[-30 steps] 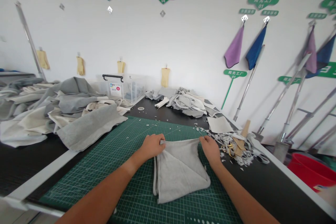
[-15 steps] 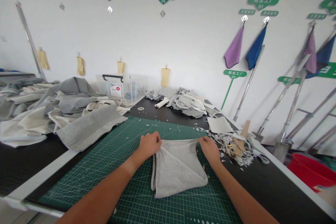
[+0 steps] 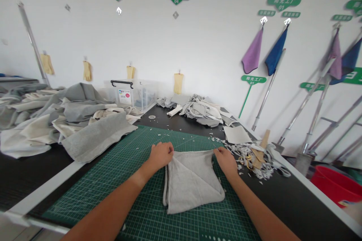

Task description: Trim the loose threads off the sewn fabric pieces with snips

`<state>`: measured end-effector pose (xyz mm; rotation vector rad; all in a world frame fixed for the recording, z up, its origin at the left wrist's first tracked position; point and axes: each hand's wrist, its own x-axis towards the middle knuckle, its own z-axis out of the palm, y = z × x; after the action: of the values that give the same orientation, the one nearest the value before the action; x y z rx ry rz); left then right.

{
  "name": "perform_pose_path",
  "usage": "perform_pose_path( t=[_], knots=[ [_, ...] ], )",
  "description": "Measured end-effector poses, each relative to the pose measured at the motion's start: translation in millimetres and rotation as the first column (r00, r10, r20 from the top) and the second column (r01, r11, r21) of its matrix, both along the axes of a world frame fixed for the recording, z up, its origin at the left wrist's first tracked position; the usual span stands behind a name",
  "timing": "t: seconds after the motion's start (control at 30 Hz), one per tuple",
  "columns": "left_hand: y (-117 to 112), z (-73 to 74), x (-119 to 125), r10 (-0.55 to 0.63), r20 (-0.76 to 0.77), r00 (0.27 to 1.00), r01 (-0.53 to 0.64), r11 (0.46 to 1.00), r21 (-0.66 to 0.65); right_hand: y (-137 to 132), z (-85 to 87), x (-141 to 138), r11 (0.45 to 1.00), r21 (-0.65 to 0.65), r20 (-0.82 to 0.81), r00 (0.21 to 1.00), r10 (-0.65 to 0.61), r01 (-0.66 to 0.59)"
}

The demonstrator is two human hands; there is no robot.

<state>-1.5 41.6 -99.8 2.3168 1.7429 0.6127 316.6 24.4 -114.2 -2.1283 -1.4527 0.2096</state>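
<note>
A folded grey fleece cloth point(image 3: 192, 183) lies on the green cutting mat point(image 3: 93, 196), with a diagonal fold line across its top layer. My left hand point(image 3: 161, 155) pinches the cloth's upper left corner. My right hand point(image 3: 225, 162) holds its upper right corner. Both hands rest on the far edge, and the fingertips are partly hidden by the fabric. Pale scraps are scattered over the mat around the cloth.
Heaped grey and cream fabric point(image 3: 93, 137) lies left of the mat, with more cut pieces point(image 3: 200, 111) beyond it. To the right are a scrap pile point(image 3: 256, 163) and gold-handled scissors point(image 3: 245, 163). A clear plastic box point(image 3: 131, 96) stands behind. A red bucket point(image 3: 336, 184) sits on the floor.
The cloth has slid slightly up and to the left on the mat, moving with both hands. Its near corner now sits farther from me.
</note>
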Motion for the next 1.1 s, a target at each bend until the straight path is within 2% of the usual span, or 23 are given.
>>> perform_pose_path(
  t=[0.37, 0.53, 0.67, 0.73, 0.83, 0.97, 1.1],
  knots=[
    [0, -0.5, 4, -0.031, 0.081, 0.996, 0.023, 0.996, 0.090, -1, 0.5, -1, 1.000, -0.022, 0.012, 1.000, -0.010, 0.010],
    [-7, 12.7, 7, -0.036, 0.149, 0.988, 0.013, 0.987, 0.157, -2, 0.2, -2, 1.000, -0.017, 0.012, 1.000, 0.005, -0.005],
    [-11, 26.0, 11, -0.137, 0.276, 0.951, 0.099, 0.984, 0.148, -4, 3.1, -4, 1.000, -0.026, 0.013, 1.000, 0.001, -0.001],
    [-14, 33.0, 13, -0.206, 0.387, 0.899, 0.173, 0.978, 0.118, -5, 4.3, -6, 0.999, -0.036, 0.018, 1.000, -0.005, 0.006],
    [-21, 46.8, 18, -0.302, 0.563, 0.769, 0.334, 0.941, 0.049, -5, 4.6, -7, 0.999, -0.041, 0.025, 1.000, -0.014, 0.015],
    [-46, 73.9, 24, -0.365, 0.731, 0.576, 0.543, 0.839, -0.010, -4, 3.6, -7, 0.999, -0.042, 0.037, 0.999, -0.017, 0.019],
    [-86, 106.1, 28, -0.343, 0.850, 0.401, 0.665, 0.747, -0.013, -5, 4.0, -8, 0.999, -0.042, 0.052, 0.999, -0.006, 0.008]
  ],
)
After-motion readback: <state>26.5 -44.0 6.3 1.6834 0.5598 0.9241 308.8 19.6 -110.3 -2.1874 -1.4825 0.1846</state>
